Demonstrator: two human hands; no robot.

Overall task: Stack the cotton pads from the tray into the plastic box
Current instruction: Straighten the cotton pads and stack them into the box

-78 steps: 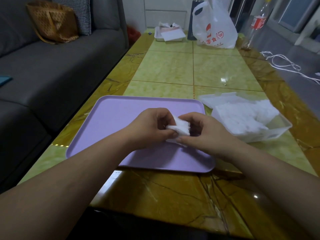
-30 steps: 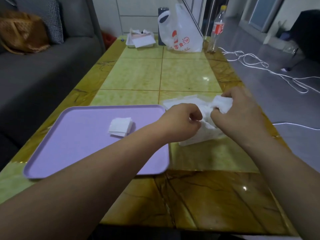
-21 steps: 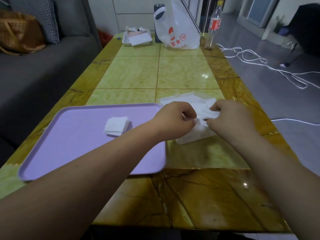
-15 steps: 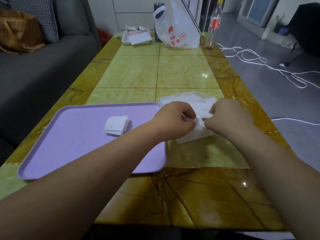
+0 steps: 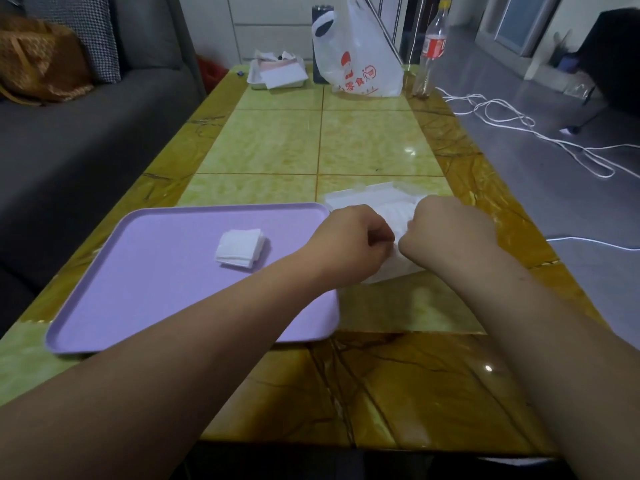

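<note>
Small flat stack of white square cotton pads point(image 5: 239, 248) was seen mid-way on the lilac rectangular plastic tray point(image 5: 138, 289), left of the left hand point(image 5: 356, 242), which was nearer than the right hand point(image 5: 450, 230), both curled over the pad-filled clear plastic box point(image 5: 394, 268); what was grasped could not be told.

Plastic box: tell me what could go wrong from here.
1. The left hand and right hand are curled close over the pads in the plastic box, fingertips hidden; pushing could slide the box or pop pads over its rim.
2. The left forearm crosses the tray at its near right corner; pulling back may nudge it.
3. The leftover pad stack sits fanned and could scatter when grabbed.
</note>
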